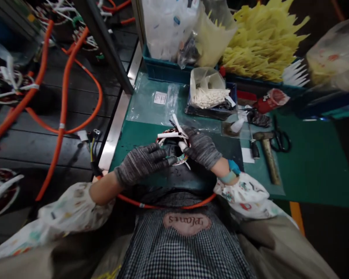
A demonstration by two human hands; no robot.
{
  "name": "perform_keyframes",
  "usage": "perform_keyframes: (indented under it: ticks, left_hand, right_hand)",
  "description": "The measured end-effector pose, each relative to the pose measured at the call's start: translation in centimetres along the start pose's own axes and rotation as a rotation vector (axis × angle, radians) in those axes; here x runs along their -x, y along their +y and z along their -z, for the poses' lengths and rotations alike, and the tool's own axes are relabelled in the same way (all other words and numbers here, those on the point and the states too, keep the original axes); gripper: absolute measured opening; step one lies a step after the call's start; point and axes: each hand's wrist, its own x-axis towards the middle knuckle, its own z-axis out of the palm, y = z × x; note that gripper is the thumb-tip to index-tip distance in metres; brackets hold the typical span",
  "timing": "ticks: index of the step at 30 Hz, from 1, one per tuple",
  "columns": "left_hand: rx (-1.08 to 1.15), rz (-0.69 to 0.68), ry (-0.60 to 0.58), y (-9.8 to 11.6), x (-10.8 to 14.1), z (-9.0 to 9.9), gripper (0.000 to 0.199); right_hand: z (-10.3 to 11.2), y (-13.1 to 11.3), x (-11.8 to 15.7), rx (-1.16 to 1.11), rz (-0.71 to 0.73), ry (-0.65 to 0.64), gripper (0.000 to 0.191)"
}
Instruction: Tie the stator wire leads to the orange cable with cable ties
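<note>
Between my hands, on the green bench, sits a round wound coil assembly (171, 148) with copper-coloured windings, a dark centre and white sleeved leads (168, 135) on top. My left hand (145, 162), in a grey knit glove, lies against its left and near side with the fingers stretched out. On the right, my right hand (202, 147), gloved the same way, has its fingers curled round the coil's right edge at a white sleeve end. A white sleeve (177, 123) sticks up beside its fingertips. The right fingertips are partly hidden.
An orange cable (159, 206) loops before my apron. Behind the coil stands a box of white ties (211, 99). A hammer (268, 155), black scissors (281, 139) and a screwdriver (254, 149) lie right. Yellow sleeves (258, 42) fill a back bin. More coils with orange cables stand left.
</note>
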Motion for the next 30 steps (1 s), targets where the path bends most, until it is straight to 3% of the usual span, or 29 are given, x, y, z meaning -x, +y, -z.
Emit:
perform_keyframes:
  ticks: [3,6,9,12,14,16,19,23,27,30]
  left_hand:
    - [0.049,-0.102,-0.01,-0.7,-0.8,1.5,0.032]
    - [0.0,-0.132,0.03,-0.9,-0.8,2.2,0.035]
    - [-0.093,-0.089,0.092,-0.5,0.1,1.9,0.039]
    - [-0.026,0.001,0.151,-0.1,0.7,0.9,0.03]
    - [0.037,0.045,0.178,0.0,0.4,0.1,0.025]
    - [0.075,0.033,0.221,-0.2,0.1,-0.7,0.023]
    - [0.109,0.052,0.283,0.0,-0.1,-1.7,0.022]
    - [0.038,0.229,0.373,2.5,-0.2,-2.8,0.024]
    - [-0.038,0.36,0.537,5.2,-1.0,-4.1,0.025]
    - [-0.059,0.39,0.538,5.7,-1.2,-4.6,0.025]
  right_hand:
    - [1.0,-0.2,-3.1,-0.011,0.151,-0.105,0.053]
    - [1.5,0.3,-5.2,-0.127,0.358,-0.191,0.045]
    - [1.2,1.3,-4.5,-0.239,0.432,-0.073,0.044]
    - [1.3,3.0,-2.6,-0.206,0.261,0.236,0.05]
    - [2.0,4.2,-2.0,-0.132,0.092,0.473,0.042]
    - [2.9,4.8,-2.6,-0.038,-0.036,0.604,0.032]
    - [4.0,4.5,-4.7,0.086,-0.079,0.548,0.03]
    - [4.3,3.4,-6.6,0.113,-0.128,0.496,0.017]
    - [4.3,3.4,-6.7,0.08,-0.129,0.53,0.01]
    - [4.9,3.6,-6.1,-0.014,-0.08,0.573,0.006]
